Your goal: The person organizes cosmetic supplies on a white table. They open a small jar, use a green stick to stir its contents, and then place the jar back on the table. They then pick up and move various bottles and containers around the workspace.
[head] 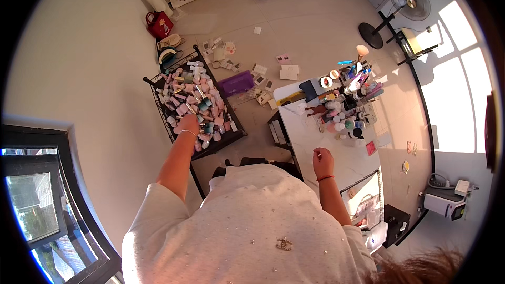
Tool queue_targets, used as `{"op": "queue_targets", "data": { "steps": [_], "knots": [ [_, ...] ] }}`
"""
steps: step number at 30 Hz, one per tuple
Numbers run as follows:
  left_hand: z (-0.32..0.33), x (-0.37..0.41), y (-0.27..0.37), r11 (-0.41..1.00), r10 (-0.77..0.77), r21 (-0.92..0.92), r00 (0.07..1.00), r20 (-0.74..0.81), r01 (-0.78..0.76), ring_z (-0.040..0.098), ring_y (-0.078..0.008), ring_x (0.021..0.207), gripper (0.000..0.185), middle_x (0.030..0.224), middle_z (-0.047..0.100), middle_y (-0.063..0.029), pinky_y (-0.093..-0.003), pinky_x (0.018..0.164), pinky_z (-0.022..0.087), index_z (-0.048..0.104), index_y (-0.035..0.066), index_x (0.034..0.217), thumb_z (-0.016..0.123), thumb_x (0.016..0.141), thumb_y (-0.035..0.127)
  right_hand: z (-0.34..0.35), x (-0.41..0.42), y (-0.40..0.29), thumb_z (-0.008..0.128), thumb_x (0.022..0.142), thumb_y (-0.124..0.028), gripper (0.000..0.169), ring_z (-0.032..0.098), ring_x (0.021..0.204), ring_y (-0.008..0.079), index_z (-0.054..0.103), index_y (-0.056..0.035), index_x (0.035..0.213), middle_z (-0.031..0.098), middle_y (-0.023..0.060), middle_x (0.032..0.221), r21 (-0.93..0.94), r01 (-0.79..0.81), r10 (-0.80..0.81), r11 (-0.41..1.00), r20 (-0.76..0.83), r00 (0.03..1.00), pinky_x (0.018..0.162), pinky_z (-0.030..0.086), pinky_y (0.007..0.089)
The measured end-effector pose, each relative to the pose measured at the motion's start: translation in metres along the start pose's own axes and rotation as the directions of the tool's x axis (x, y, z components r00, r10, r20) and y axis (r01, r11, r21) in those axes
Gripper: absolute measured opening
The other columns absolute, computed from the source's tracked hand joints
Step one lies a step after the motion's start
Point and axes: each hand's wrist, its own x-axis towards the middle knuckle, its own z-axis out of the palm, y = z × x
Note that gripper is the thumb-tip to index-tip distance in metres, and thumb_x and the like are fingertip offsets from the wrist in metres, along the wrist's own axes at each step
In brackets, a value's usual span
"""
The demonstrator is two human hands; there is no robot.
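My left hand (188, 124), with a pale bracelet at the wrist, reaches down into a heap of nail polish bottles (215, 106) on a black metal stand (232, 139). The bottles are mostly pink and clear. Dark green bottles (204, 104) lie among them, one touching or close beside my fingers. Whether the fingers grip a bottle is hidden. Over a white marble-patterned table (305, 138) is my right hand (323, 161), a red cord around its wrist. Its fingers are curled in, with a small light spot between them that I cannot make out.
Jars and bottles (347, 124), brushes and a pen holder crowd the table's far right side. On the floor beyond lie a purple pouch (236, 83) and several small boxes (289, 71). A pedestal fan (394, 14) stands far right; a window (43, 201) is at lower left.
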Motion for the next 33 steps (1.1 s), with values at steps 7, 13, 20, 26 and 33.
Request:
{"op": "queue_targets", "data": {
  "steps": [7, 13, 20, 26, 33],
  "knots": [
    [-0.011, 0.002, -0.008, 0.954, 0.286, 0.067, 0.954, 0.086, -0.292, 0.070, -0.0351, 0.098, 0.023, 0.101, 0.073, -0.0185, -0.0444, 0.088, 0.056, 0.076, 0.006, 0.100, 0.082, 0.079, 0.015, -0.015, -0.007, -0.009, 0.068, 0.088, -0.005, 0.009, 0.063, 0.065, 0.0189, 0.071, -0.0037, 0.096, 0.069, 0.0104, 0.088, 0.027, -0.036, 0.036, 0.999, -0.015, 0.999, 0.062, 0.051, 0.0307],
    [-0.036, -0.015, -0.010, 0.954, 0.228, -0.177, 0.969, -0.098, -0.243, 0.070, -0.0343, 0.093, 0.016, 0.097, 0.074, -0.0160, -0.0425, 0.084, 0.055, 0.075, 0.006, 0.097, 0.074, 0.087, 0.019, -0.017, -0.001, -0.033, 0.068, 0.089, -0.005, 0.008, 0.063, 0.065, 0.0175, 0.071, -0.0032, 0.096, 0.069, 0.0095, 0.086, 0.081, 0.020, -0.017, 0.996, -0.044, 0.999, 0.062, 0.051, 0.0296],
    [-0.140, -0.100, 0.041, 0.776, 0.387, -0.406, 0.873, -0.297, -0.482, 0.065, -0.0407, 0.082, 0.021, 0.087, 0.069, -0.0208, -0.0432, 0.074, 0.051, 0.069, 0.002, 0.100, 0.064, 0.096, 0.022, -0.032, 0.031, -0.124, 0.069, 0.090, -0.008, 0.010, 0.065, 0.069, 0.0223, 0.070, -0.0041, 0.099, 0.069, 0.0110, 0.089, 0.219, 0.178, -0.199, 0.959, 0.079, 0.977, 0.064, 0.053, 0.0321],
    [-0.161, -0.176, 0.127, 0.560, 0.630, -0.380, 0.677, -0.381, -0.736, 0.057, -0.0345, 0.064, 0.023, 0.070, 0.059, -0.0181, -0.0393, 0.062, 0.047, 0.065, -0.002, 0.088, 0.066, 0.097, 0.019, -0.062, 0.043, -0.225, 0.075, 0.088, -0.014, 0.018, 0.063, 0.070, 0.0249, 0.069, -0.0049, 0.102, 0.066, 0.0107, 0.087, 0.356, 0.390, -0.479, 0.849, 0.209, 0.852, 0.065, 0.052, 0.0352],
    [-0.130, -0.239, 0.216, 0.045, 0.963, -0.140, 0.081, -0.257, -0.989, 0.065, -0.0325, 0.078, 0.017, 0.083, 0.066, -0.0112, -0.0406, 0.068, 0.052, 0.066, 0.007, 0.092, 0.073, 0.087, 0.021, -0.084, 0.021, -0.220, 0.077, 0.083, -0.021, 0.025, 0.062, 0.075, 0.0350, 0.061, -0.0037, 0.088, 0.063, 0.0133, 0.080, 0.273, 0.397, -0.459, 0.877, 0.226, 0.859, 0.067, 0.050, 0.0446]
  ]
}}
